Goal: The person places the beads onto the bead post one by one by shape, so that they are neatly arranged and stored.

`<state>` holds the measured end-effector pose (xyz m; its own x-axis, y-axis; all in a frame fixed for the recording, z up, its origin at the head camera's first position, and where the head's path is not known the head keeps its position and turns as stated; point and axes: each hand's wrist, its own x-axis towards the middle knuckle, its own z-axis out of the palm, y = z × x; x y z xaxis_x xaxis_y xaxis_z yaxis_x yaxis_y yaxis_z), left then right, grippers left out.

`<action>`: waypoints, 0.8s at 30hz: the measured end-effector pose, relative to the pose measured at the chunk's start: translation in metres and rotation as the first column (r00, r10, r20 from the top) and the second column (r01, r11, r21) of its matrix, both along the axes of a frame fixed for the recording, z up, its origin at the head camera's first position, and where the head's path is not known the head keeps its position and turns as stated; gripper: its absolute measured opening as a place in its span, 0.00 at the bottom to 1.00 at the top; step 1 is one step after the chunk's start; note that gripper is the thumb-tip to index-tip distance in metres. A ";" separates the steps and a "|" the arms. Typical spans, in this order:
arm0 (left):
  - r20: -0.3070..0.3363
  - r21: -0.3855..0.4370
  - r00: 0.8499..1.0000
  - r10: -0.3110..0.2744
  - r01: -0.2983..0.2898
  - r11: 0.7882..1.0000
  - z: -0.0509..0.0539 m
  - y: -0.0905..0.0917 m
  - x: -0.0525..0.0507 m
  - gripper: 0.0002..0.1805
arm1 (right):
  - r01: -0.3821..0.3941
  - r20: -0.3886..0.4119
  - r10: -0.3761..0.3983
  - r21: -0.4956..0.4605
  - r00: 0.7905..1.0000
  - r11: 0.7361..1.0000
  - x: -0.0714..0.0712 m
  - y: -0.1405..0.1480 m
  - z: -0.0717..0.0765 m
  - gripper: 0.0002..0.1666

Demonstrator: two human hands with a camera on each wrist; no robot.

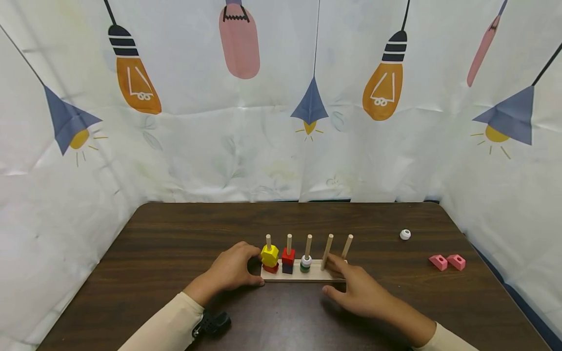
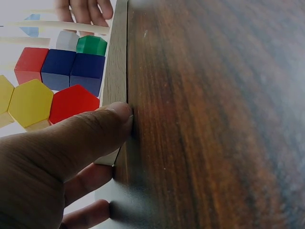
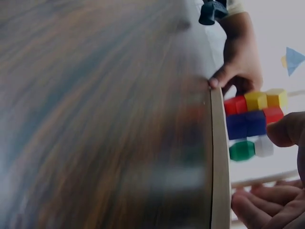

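A wooden peg board [image 1: 303, 277] with a row of upright pegs lies across the middle of the table. Yellow hexagonal blocks [image 1: 270, 255] sit over a red one on the leftmost peg. On the second are a red block [image 1: 288, 256] and dark blue blocks [image 2: 58, 69]; the third carries a white bead [image 1: 306, 261] above a green one [image 1: 305, 268]. The two right pegs are bare. My left hand [image 1: 235, 268] grips the board's left end, thumb against its front edge. At the right end, my right hand [image 1: 357, 287] touches the board with its fingertips, its thumb held apart.
Off to the right on the dark wooden table [image 1: 184, 229] lie a loose white bead [image 1: 405, 234] and two pink blocks [image 1: 438, 262] with holes. A printed curtain [image 1: 197, 146] hangs behind and at both sides of the table.
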<state>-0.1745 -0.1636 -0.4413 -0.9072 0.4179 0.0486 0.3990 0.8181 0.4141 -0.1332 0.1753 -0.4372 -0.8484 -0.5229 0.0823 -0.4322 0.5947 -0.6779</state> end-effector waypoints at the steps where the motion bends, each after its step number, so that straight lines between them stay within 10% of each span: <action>1: 0.000 0.000 1.000 -0.001 0.001 1.000 0.000 0.000 0.000 0.25 | -0.006 0.000 0.006 0.001 1.000 1.000 0.000 0.003 0.001 0.43; 14: 0.003 0.002 1.000 -0.015 0.015 1.000 0.000 0.000 0.000 0.24 | 0.000 -0.083 -0.002 -0.022 0.997 1.000 -0.009 0.056 -0.002 0.17; 24: 0.008 0.005 1.000 -0.017 0.017 1.000 0.000 -0.001 -0.001 0.24 | 0.274 -0.156 -0.272 -0.008 0.949 0.962 -0.027 0.091 -0.002 0.23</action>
<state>-0.1756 -0.1645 -0.4416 -0.9005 0.4327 0.0436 0.4092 0.8092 0.4217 -0.1603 0.2663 -0.4393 -0.9364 -0.2747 0.2183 -0.3507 0.7131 -0.6070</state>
